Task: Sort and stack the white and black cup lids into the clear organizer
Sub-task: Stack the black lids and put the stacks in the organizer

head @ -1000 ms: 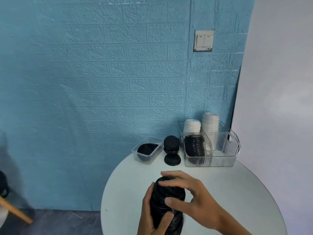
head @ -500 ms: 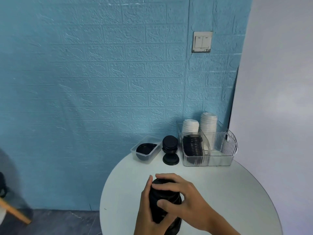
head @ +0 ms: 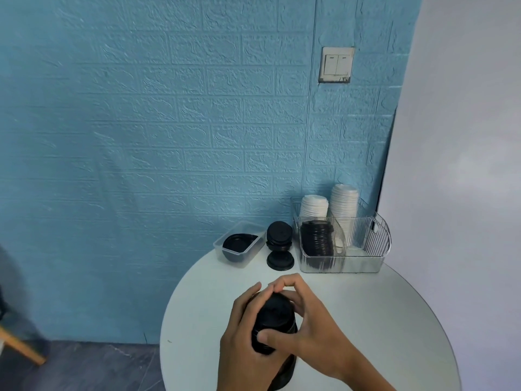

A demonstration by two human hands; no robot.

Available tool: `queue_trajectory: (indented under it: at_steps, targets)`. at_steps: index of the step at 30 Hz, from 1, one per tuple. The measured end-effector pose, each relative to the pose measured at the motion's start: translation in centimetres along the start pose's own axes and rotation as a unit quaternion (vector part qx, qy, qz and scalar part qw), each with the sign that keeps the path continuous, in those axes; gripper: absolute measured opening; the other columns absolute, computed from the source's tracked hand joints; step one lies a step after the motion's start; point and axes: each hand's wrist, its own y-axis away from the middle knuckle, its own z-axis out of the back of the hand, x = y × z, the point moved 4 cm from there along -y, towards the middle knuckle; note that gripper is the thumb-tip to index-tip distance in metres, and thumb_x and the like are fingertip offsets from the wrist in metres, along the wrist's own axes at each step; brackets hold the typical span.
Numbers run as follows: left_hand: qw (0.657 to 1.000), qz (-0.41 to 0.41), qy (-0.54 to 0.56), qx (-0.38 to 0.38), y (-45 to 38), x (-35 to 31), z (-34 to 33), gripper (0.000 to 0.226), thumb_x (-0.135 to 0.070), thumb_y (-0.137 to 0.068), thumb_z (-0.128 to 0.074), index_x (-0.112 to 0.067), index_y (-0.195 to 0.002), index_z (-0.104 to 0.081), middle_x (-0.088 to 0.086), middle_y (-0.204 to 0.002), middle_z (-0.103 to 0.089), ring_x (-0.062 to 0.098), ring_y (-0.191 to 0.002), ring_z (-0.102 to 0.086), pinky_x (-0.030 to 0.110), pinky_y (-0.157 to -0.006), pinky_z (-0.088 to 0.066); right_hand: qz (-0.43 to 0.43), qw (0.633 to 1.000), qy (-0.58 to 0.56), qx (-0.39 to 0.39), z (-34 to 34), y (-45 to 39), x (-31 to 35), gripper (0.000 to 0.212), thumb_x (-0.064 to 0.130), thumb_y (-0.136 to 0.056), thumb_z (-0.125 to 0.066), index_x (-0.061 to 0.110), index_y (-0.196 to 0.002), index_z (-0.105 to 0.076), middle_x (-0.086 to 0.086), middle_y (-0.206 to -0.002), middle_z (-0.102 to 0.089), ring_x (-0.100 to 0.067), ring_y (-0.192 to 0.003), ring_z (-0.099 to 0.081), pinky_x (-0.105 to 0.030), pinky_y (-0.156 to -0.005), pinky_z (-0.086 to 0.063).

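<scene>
The round white surface (head: 366, 320) stands against a blue wall, and everything the task needs sits along its far edge; the clear organizer (head: 363, 258) fills the far right, hard by the wall, so that finished stacks stay out of the working space near the person. Two white stacks (head: 328, 210) stand upright in its rear compartments; a black stack (head: 317, 241) stands in the front left compartment, while the front right one looks mostly bare (the ribbed plastic blurs what lies at its bottom). Left of it, near the far edge, a small clear tray (head: 239, 244) holds a dark bowl-like piece tipped on its side; between tray and organizer loose black lids (head: 279, 244) are piled, one lying flat in front of the rest.

At the near edge both hands close round a held stack (head: 277, 323) of black lids, lifted or steadied just above the surface. The left hand (head: 242, 342) wraps its side from the left, fingers curled behind; the right hand (head: 313, 331) grips from the right, thumb pressed on the front and fingertips pinched over the top lid. That two-sided hold probably squares the lids so they nest before going beside the black ones already sorted.
</scene>
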Motion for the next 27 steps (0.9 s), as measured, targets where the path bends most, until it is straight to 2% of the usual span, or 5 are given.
queue_trajectory:
  at_steps: [4,13,17,20,27]
  targets:
    - [1.0,-0.005,0.0,0.009,0.5,0.4,-0.2,0.055,-0.041,-0.068,-0.073,-0.043,-0.121,-0.058,-0.026,-0.141,-0.05,-0.006,-0.125,-0.056,0.008,-0.087,-0.053,-0.015,1.0,-0.016,0.002,-0.2,0.2,-0.4,0.069,0.018,-0.072,-0.091,0.029,-0.124,-0.047,0.0,-0.114,-0.071,-0.019,-0.112,-0.066,-0.027,-0.089,-0.056]
    - [0.998,-0.03,-0.02,0.055,0.2,1.2,0.5,0.075,-0.048,-0.06,-0.088,-0.043,-0.127,-0.054,-0.017,-0.143,-0.052,-0.001,-0.115,-0.065,0.023,-0.077,-0.062,0.029,1.0,0.006,-0.003,-0.1,0.3,-0.5,0.05,0.031,-0.073,-0.092,0.027,-0.113,-0.061,-0.006,-0.12,-0.062,-0.028,-0.116,-0.061,-0.041,-0.101,-0.052]
    - [0.998,-0.03,-0.021,0.058,0.2,1.3,0.2,0.08,-0.055,-0.055,-0.09,-0.044,-0.125,-0.054,-0.02,-0.142,-0.052,-0.004,-0.117,-0.063,0.014,-0.079,-0.058,0.008,0.999,-0.006,0.052,1.1,-0.7,-0.8,0.042,0.036,-0.081,-0.085,0.021,-0.115,-0.064,-0.004,-0.122,-0.065,-0.026,-0.121,-0.062,-0.035,-0.104,-0.05]
    - [0.997,-0.034,-0.02,0.06,0.3,1.5,0.1,0.083,-0.059,-0.053,-0.091,-0.046,-0.126,-0.055,-0.02,-0.144,-0.052,-0.005,-0.122,-0.06,0.008,-0.084,-0.053,-0.05,0.998,-0.029,0.029,2.6,-3.3,-1.8,0.039,0.054,-0.082,-0.075,0.029,-0.112,-0.068,0.005,-0.12,-0.07,-0.012,-0.119,-0.063,-0.026,-0.098,-0.051]
    - [0.997,-0.052,-0.029,0.044,0.4,2.0,0.0,0.087,-0.064,-0.052,-0.091,-0.049,-0.128,-0.053,-0.021,-0.143,-0.052,0.001,-0.127,-0.058,0.014,-0.086,-0.057,-0.091,0.965,0.246,-0.03,4.5,-12.1,-7.1,0.066,0.069,-0.086,-0.062,0.033,-0.139,-0.051,0.011,-0.142,-0.047,-0.009,-0.129,-0.047,-0.032,-0.11,-0.039]
